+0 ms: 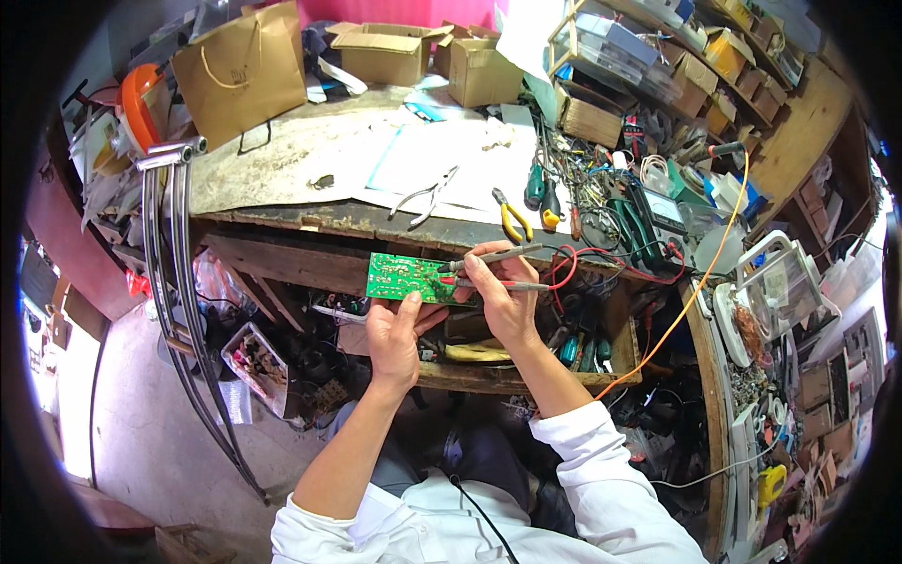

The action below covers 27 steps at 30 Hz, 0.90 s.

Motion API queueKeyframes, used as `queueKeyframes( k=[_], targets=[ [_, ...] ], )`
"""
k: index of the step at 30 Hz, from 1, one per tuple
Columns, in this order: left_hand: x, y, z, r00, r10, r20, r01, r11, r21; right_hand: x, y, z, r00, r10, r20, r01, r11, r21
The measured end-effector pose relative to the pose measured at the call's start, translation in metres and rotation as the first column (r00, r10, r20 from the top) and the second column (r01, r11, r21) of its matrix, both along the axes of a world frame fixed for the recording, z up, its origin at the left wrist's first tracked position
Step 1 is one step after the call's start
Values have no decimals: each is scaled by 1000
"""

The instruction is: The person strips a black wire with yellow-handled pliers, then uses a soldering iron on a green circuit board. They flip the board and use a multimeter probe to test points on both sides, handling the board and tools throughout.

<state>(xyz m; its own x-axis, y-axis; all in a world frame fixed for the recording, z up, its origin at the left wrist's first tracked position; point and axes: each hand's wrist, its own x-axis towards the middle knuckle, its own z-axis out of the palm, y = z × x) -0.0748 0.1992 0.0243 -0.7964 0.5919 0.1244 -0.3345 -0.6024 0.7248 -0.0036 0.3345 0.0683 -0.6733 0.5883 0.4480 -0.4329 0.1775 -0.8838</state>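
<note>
A green circuit board is held up over the open drawer, just in front of the bench edge. My left hand grips its lower edge, thumb on the face with the solder points. In my right hand are two multimeter probes, one dark and one red. Their tips point left at the right part of the board; whether they touch it I cannot tell. A red lead runs from the probes toward a multimeter on the bench's right side.
Grey-handled pliers, yellow-handled cutters and screwdrivers lie on the bench. The drawer beneath holds tools. An orange cable crosses at right. Bent metal tubes stand at left, cardboard boxes behind.
</note>
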Motion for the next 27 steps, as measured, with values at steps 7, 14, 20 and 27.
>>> queueKeyframes(
  k=[7, 14, 20, 27],
  targets=[
    [1, -2, 0, 1000, 4, -2, -4, 1000, 0, 3, -3, 2, 999, -28, 27, 25, 995, 101],
    [3, 2, 0, 999, 37, 1, -37, 999, -34, 1, -3, -1, 1000, -16, -7, 16, 999, 47],
    [0, 2, -1, 999, 27, -20, -28, 999, -24, 4, 0, 6, 999, 6, 47, -8, 998, 54],
    [0, 0, 0, 999, 37, -29, -38, 998, -45, 2, 1, 2, 999, -5, 42, -1, 991, 131]
  ],
)
